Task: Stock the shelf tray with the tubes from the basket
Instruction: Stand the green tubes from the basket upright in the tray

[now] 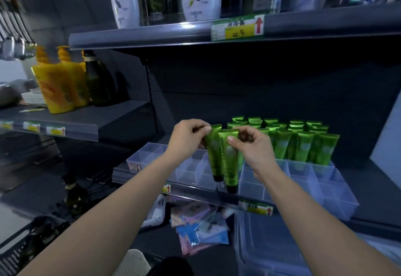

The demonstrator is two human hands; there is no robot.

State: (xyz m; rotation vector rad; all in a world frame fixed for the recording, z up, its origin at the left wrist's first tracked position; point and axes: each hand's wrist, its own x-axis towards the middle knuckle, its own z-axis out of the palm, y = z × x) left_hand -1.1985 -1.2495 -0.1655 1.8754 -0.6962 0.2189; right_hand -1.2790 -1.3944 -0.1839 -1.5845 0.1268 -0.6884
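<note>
Over clear compartmented plastic tray's (pixel 256 180) front edge, left hand (pixel 186 139) & right hand (pixel 253 147) each pinch a glossy green tube (pixel 213 154), (pixel 227 162); loose grip w/ caps down could drop one onto floor.

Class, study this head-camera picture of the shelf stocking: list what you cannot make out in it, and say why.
- Basket: head view, cut off by the left and bottom edges; contents too dark to tell.
- Price label: small print blurred.
- Held tubes: fingers of the left hand and right hand cover their tops.
- Tray: compartments behind the hands and tubes hidden.
</note>
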